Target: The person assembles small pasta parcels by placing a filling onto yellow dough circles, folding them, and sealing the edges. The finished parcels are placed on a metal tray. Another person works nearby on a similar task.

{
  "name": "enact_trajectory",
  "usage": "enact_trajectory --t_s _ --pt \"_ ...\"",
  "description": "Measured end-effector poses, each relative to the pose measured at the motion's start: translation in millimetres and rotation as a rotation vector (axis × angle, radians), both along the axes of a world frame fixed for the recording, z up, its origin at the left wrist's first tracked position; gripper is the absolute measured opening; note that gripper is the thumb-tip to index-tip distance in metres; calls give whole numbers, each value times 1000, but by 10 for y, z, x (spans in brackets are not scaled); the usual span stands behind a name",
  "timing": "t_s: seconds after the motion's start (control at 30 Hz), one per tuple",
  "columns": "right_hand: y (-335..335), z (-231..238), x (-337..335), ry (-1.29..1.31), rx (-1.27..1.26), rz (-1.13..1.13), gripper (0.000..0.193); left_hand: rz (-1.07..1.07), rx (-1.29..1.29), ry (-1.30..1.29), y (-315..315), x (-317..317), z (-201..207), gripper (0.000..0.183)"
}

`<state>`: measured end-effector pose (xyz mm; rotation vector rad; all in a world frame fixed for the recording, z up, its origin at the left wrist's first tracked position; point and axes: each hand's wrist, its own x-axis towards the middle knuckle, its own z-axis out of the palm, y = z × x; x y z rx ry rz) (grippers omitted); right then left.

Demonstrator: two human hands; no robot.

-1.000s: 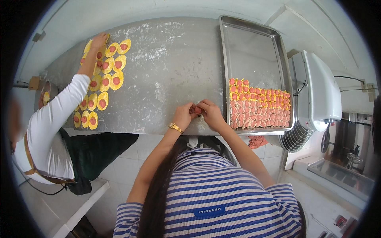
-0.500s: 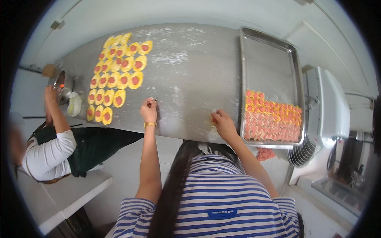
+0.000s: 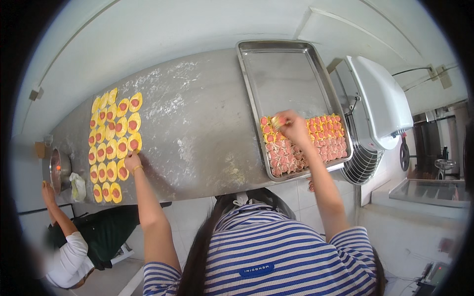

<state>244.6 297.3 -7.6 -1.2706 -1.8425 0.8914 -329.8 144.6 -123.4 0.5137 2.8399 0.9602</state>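
My left hand (image 3: 132, 161) is at the right edge of rows of flat yellow dough wrappers (image 3: 122, 147), each with a pink dab of meat filling. Its fingers are curled together at the rim of one filled wrapper (image 3: 122, 170). My right hand (image 3: 294, 127), somewhat blurred, is above a metal tray (image 3: 244, 63). Between its fingertips is a small yellow-and-pink wonton (image 3: 278, 122). Below it in the tray, tightly packed wontons (image 3: 326, 129) fill the near part, yellow ones behind and paler pink ones in front.
The grey metal table (image 3: 197, 113) is dusted with flour. At the far left a co-worker in a white sleeve (image 3: 74, 251) stands near a metal bowl (image 3: 60, 170) and a pale green-white bag (image 3: 77, 186). A white machine with a wire guard (image 3: 363, 165) stands right of the tray.
My left hand has moved left from the bare table to the wrappers. My right hand has gone from the table up over the tray with a wonton. The view has shifted right.
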Motion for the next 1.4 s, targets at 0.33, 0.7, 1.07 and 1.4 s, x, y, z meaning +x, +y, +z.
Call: enact_trajectory --t_s 0.33,0.7,1.07,1.4 --pt "807 -298 641 -488 13 232 34 119 1355 -983 -200 595 167 34" --pt "725 -228 611 -494 -6 429 46 41 1271 -1189 -282 1532 337 34" --pt "846 -254 555 -527 -235 424 50 -153 1097 -1426 -202 2022 444 33" --pt "330 -151 -202 7 -156 104 34 -456 972 -1653 6 2508 901 35"
